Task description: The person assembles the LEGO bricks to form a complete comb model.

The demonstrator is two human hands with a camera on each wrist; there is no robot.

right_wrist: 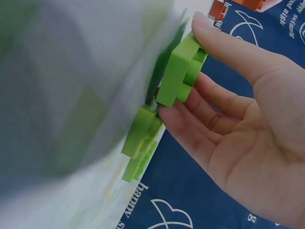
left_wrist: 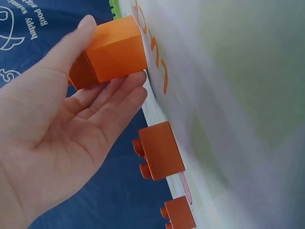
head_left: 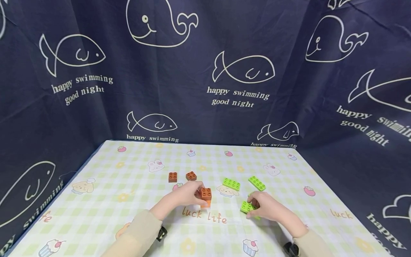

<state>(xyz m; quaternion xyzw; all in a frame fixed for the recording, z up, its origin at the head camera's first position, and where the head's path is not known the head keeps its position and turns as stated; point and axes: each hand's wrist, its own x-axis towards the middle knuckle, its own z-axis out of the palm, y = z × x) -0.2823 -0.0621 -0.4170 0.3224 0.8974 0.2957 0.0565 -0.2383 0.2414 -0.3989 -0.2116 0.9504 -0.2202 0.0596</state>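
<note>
Near the middle of the table, my left hand (head_left: 189, 194) grips a stack of two toy building bricks. A reddish-brown brick (head_left: 206, 193) with studs is on top, and a bright orange brick (left_wrist: 119, 50) is below it. The thumb lies on one side of the stack, fingers on the other. To the right, my right hand (head_left: 268, 207) pinches a lime green brick (right_wrist: 178, 71) between thumb and fingers, close over the tablecloth, its studs facing the palm. A darker green strip (right_wrist: 167, 57) shows beside its underside.
Two more brown bricks, one squarish (head_left: 172, 177) and one turned at an angle (head_left: 191, 175), lie beyond my left hand. Two flat green bricks (head_left: 231, 184) (head_left: 257, 183) lie beyond my right hand. A dark blue curtain (head_left: 192, 89) hangs behind the checked tablecloth (head_left: 96, 221).
</note>
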